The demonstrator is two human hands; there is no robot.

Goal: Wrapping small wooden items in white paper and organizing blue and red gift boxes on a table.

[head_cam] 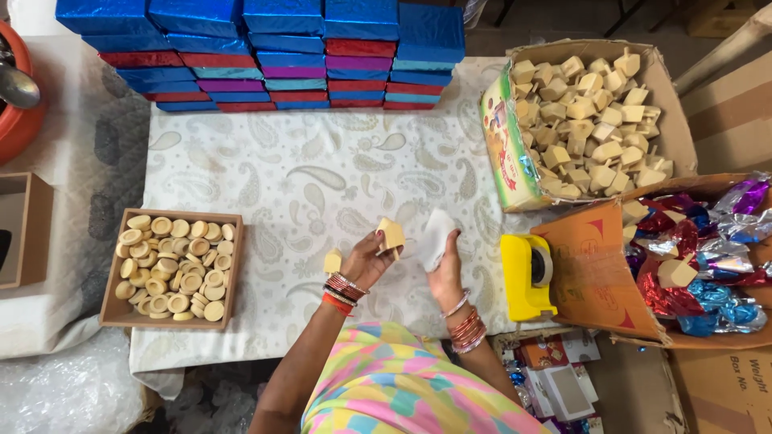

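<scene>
Wooden and pale, a small block with a little stem (392, 235) sits in your left hand (368, 259), and your fingers (378, 241) are closed around it. Your right hand (445, 269) pinches a thin white wrapper sheet (435, 239) just beside the block, up above the white cloth worktop with grey swirls (322, 177).

One more pale wooden block (333, 261) lies on the worktop, right by your left wrist. I think your arm could bump it off. The wrapper is thin, so it may tear or slip if you pull hard.

Now count. You have two blocks near you. The open cardboard box (498, 120) on your right holds too many blocks to count. The flat brown tray (233, 265) on your left holds many round pale pieces. One yellow tape holder (521, 277) stands by your right hand. Shiny blue, red and purple boxes (265, 52) are stacked at the far edge, too many to count. Shiny wrapped pieces (708, 265) fill another box.
</scene>
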